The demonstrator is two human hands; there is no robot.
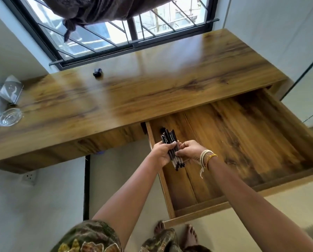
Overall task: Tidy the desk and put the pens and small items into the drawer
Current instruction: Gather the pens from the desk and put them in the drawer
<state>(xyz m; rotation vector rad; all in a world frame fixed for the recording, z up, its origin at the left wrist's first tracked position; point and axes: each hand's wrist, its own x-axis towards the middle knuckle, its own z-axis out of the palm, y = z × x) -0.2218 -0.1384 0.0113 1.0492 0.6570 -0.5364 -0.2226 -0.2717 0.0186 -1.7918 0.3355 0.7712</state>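
Pens (pixel 171 150) in a dark bundle are gripped between both hands above the open drawer (pixel 243 142), close to its left wall. The left hand (pixel 162 151) wraps around the middle of the bundle, thumb pressed across the barrels, while the right hand (pixel 189 149) pinches the same bundle from the other side with its fingertips. Capped ends point away toward the desk; the clear lower ends stick out below the hands, over the drawer floor. Whether the bundle touches that floor cannot be told. A few pale and yellow thread bracelets (pixel 206 158) circle the right wrist, one loose end hanging down. The drawer is pulled far out from under the right half of the wooden desk (pixel 152 88), and its wooden bottom looks bare apart from the pens held over it. On the desktop, a small black object (pixel 97 72) sits near the window (pixel 115 37), well apart from the hands. At the far left end lie a clear glass dish (pixel 9 117) and, behind it, a clear triangular stand (pixel 9 90). Bare feet (pixel 188 235) show on the floor below the drawer front.
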